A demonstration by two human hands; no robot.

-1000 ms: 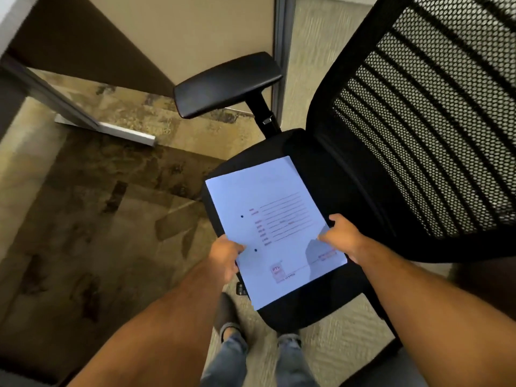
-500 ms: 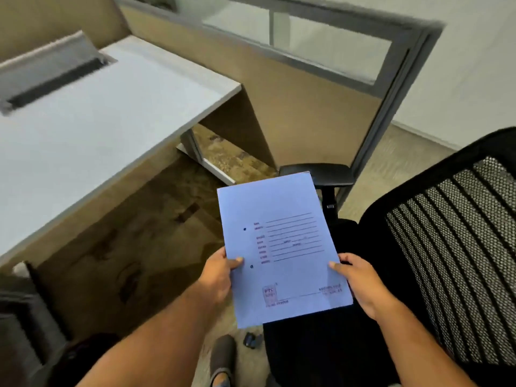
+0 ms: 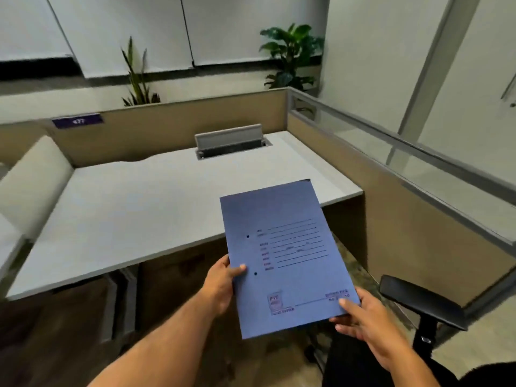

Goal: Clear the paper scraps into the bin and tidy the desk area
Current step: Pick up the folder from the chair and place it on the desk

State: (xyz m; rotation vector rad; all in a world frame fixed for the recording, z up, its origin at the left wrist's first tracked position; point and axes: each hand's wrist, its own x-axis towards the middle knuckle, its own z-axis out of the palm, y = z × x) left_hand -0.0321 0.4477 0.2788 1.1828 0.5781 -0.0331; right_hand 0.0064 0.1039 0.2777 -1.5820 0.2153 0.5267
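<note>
I hold a blue paper folder (image 3: 287, 255) with printed lines and a stamp on its cover, in the air in front of the desk's near right edge. My left hand (image 3: 223, 283) grips its left edge, thumb on top. My right hand (image 3: 363, 319) grips its lower right corner. The white desk top (image 3: 139, 208) lies beyond and to the left of the folder. No paper scraps and no bin are in view.
A grey cable flap (image 3: 229, 139) stands open at the desk's back. Tan partitions (image 3: 391, 219) wall the back and right, with glass on top. A black chair armrest (image 3: 418, 300) is at lower right. Two plants (image 3: 290, 54) stand behind. A white panel (image 3: 30, 185) leans at left.
The view has swung up from the chair seat to the desk. Both hands lifted the folder off the chair and brought it toward the desk, still gripping it.
</note>
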